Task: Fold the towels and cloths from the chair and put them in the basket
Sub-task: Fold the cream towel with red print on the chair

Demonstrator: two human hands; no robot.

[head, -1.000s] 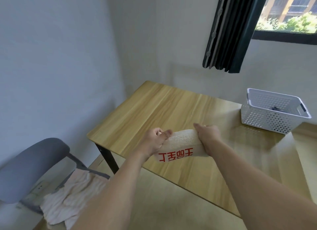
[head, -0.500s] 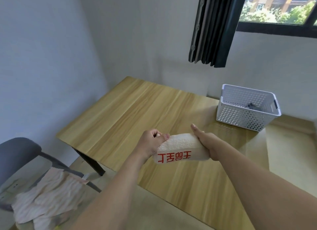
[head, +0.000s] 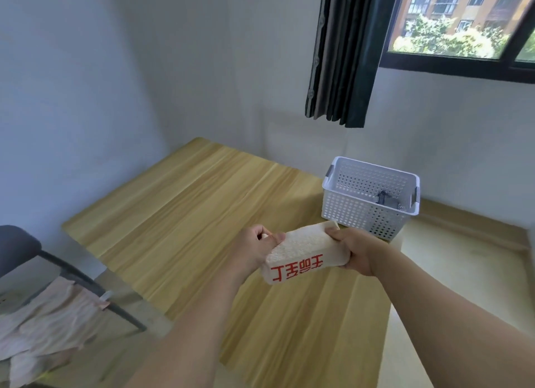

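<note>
A folded white towel (head: 304, 253) with red characters on its front is held above the wooden table (head: 185, 214). My left hand (head: 256, 250) grips its left end and my right hand (head: 354, 250) grips its right end. The white perforated basket (head: 362, 211) stands on the table's far right corner, just beyond the towel, with a dark striped cloth (head: 386, 201) lying inside it. A grey chair (head: 17, 248) at the lower left carries a heap of pale pinkish cloths (head: 49, 321).
Dark curtains (head: 341, 51) hang beside a window (head: 463, 19) behind the table. White walls close off the table's far and left sides. Pale floor shows to the right of the table.
The view has swung right and the basket has come nearer the centre. Both hands have carried the folded towel to the right, toward the basket, still gripping its ends.
</note>
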